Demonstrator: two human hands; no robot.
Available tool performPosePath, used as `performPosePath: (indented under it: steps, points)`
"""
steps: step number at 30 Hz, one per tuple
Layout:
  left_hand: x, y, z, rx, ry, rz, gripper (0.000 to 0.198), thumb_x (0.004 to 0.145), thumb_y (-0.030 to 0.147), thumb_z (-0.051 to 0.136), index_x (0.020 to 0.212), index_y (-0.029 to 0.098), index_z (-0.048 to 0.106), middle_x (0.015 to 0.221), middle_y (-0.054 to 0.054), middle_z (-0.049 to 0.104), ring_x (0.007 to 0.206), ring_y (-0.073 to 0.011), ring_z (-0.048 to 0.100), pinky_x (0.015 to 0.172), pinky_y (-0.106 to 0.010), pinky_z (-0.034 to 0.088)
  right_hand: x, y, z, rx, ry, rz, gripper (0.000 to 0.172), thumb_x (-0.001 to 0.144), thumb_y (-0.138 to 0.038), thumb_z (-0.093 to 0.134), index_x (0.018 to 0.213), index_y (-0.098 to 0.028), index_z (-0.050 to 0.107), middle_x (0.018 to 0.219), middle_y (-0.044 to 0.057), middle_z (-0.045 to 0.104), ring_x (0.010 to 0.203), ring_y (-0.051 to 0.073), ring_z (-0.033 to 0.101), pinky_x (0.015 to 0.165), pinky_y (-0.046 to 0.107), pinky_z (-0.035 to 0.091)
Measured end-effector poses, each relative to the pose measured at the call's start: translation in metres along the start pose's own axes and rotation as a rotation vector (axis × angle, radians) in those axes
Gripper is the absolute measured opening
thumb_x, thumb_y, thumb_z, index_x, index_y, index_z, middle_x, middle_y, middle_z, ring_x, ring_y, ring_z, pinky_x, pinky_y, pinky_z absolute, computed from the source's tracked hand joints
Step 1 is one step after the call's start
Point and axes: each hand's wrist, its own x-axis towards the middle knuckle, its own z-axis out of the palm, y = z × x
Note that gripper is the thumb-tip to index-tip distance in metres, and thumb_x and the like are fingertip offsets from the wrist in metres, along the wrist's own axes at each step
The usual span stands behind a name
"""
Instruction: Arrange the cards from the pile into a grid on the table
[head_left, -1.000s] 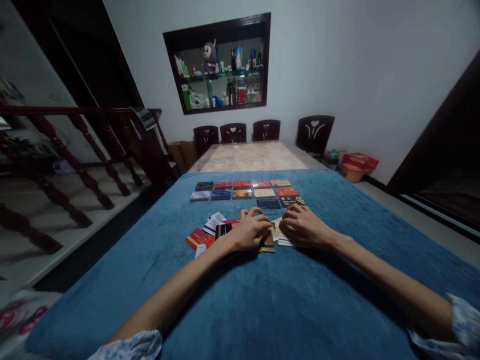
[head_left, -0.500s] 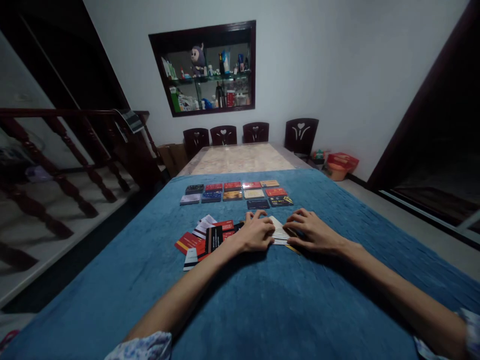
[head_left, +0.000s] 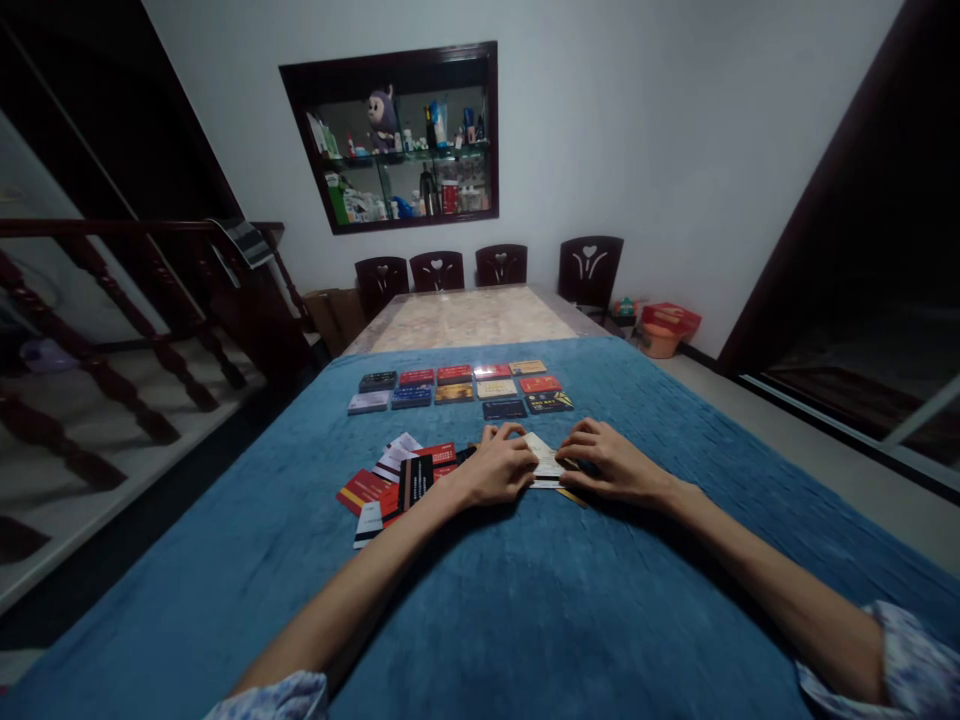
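White cards [head_left: 543, 462] lie between my two hands on the blue cloth, a dark stripe along the near one's edge. My left hand [head_left: 496, 466] curls its fingers against their left side. On the right side, my right hand [head_left: 611, 463] grips them with bent fingers, and a yellow card [head_left: 573, 497] pokes out below it. How many cards are held is hidden by the fingers. Beside my left forearm spreads a loose pile of cards, with a black card [head_left: 416, 482], a red card [head_left: 363, 490] and a white card [head_left: 368, 524] in it.
Beyond my hands sit rows of cards, among them a black-and-yellow VIP card [head_left: 548, 402], a navy card [head_left: 504, 409] and a gold card [head_left: 454, 393]. The blue cloth [head_left: 480, 620] covers the near table. Dark chairs [head_left: 590, 270] stand at the far end.
The whole view has turned slightly to the right, so everything sits a bit further left. My hands stay on the white cards, with hardly any movement against the table.
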Motion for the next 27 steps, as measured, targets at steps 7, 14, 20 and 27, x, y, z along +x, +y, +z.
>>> performPosePath:
  steps: [7,14,20,27]
  points:
    - [0.0,-0.007,-0.004,0.029,0.036,0.058,0.021,0.096,0.023,0.052,0.1,0.019,0.072,0.107,-0.01,0.073,0.13,-0.0315,0.043,0.101,-0.051,0.031,-0.002,0.003,-0.001,0.003,0.051,0.017,0.034,0.099,-0.041,0.049,0.1,-0.021,0.076,0.092,0.011,0.072,0.095,0.024,0.06,0.085,0.041,0.049]
    - [0.004,-0.017,0.004,0.066,0.127,0.033,0.025,0.097,0.017,0.046,0.104,0.018,0.071,0.101,-0.012,0.072,0.121,-0.0276,0.051,0.098,-0.045,0.035,-0.002,0.006,0.005,-0.049,0.192,0.055,0.035,0.101,-0.036,0.043,0.102,-0.02,0.074,0.088,0.011,0.071,0.087,0.021,0.063,0.078,0.037,0.052]
    - [0.006,-0.017,0.006,0.037,0.167,-0.023,0.034,0.093,0.012,0.046,0.119,0.018,0.067,0.098,-0.011,0.072,0.114,-0.0265,0.054,0.095,-0.044,0.038,-0.003,0.01,0.014,-0.051,0.274,0.091,0.033,0.101,-0.031,0.041,0.11,-0.02,0.07,0.092,0.011,0.067,0.083,0.02,0.063,0.076,0.035,0.054]
    - [0.007,-0.016,0.013,0.023,0.222,-0.111,0.041,0.09,0.01,0.045,0.126,0.018,0.064,0.108,-0.011,0.072,0.107,-0.0263,0.054,0.092,-0.044,0.04,0.001,0.014,0.025,-0.057,0.311,0.174,0.027,0.098,-0.024,0.043,0.116,-0.021,0.063,0.095,0.01,0.065,0.088,0.022,0.063,0.081,0.037,0.054]
